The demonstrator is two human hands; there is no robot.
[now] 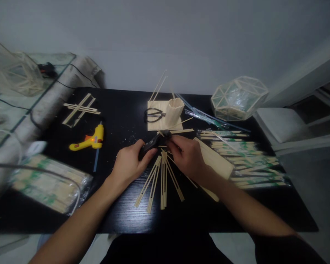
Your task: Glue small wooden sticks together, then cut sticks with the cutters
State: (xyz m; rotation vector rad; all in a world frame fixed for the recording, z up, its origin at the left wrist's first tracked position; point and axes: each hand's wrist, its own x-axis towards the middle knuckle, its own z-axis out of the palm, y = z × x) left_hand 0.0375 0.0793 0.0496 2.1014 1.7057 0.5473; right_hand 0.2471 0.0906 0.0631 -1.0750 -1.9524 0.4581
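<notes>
My left hand (pixel 130 157) is wrapped round a dark hand tool (pixel 151 143), whose exact kind I cannot make out. At the tool's far end, the fingers of my right hand (pixel 188 154) are pinched together; what they hold is hidden. Just below both hands, several thin slotted wooden strips (pixel 164 183) fan out on the table. Beyond the tool stands an upright cup-like holder made of wooden sticks (pixel 173 112), on a square wooden board (pixel 154 125). Black-handled scissors (pixel 154 115) lie on that board, left of the holder.
A yellow glue gun (pixel 90 140) with a lit orange light lies left, near crossed wooden strips (pixel 81 109). Bagged sticks (pixel 48 183) lie at front left, more packs (pixel 247 157) at right beside a wooden panel (pixel 214 163). A faceted glass-like shape (pixel 239 98) stands at back right.
</notes>
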